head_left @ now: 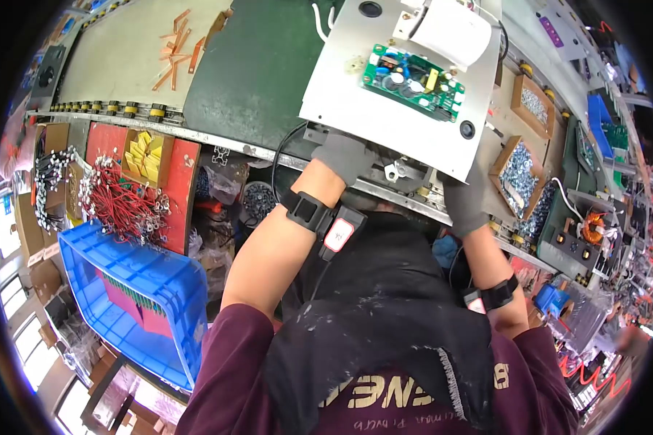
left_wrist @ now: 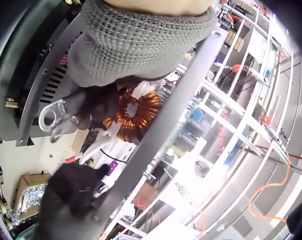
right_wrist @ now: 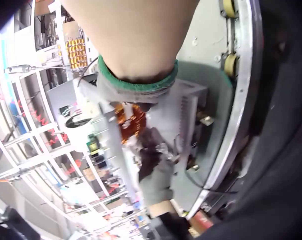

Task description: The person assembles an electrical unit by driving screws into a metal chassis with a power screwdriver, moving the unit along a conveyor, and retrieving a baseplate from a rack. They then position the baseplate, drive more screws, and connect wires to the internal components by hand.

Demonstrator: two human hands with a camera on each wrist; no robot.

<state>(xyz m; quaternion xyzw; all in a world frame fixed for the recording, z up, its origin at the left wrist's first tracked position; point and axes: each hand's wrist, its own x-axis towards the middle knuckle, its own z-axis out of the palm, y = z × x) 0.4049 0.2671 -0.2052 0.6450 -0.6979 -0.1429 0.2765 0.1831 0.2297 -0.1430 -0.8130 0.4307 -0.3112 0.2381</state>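
The green circuit board (head_left: 413,83) is already on the flat white metal case (head_left: 384,125) at 1 o'clock, but inside looks unfinished — a silver ring lug (left_wrist: 60,108) pokes out near a fat copper coil (left_wrist: 147,109). Left hand (head_left: 345,156) and right hand (head_left: 464,199) reach under — I can't tell if either grips.

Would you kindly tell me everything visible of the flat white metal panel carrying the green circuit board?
The flat white metal panel looks smooth and sits askew in the head view, its far end cut off. A rectangular green circuit board, crowded with components, lies on its face, with a white block-like part beyond. One round black fitting is near its right-hand near corner, another farther up. The grey-gloved left hand reaches under its near edge, the grey-gloved right hand under that corner; any contact is hidden.
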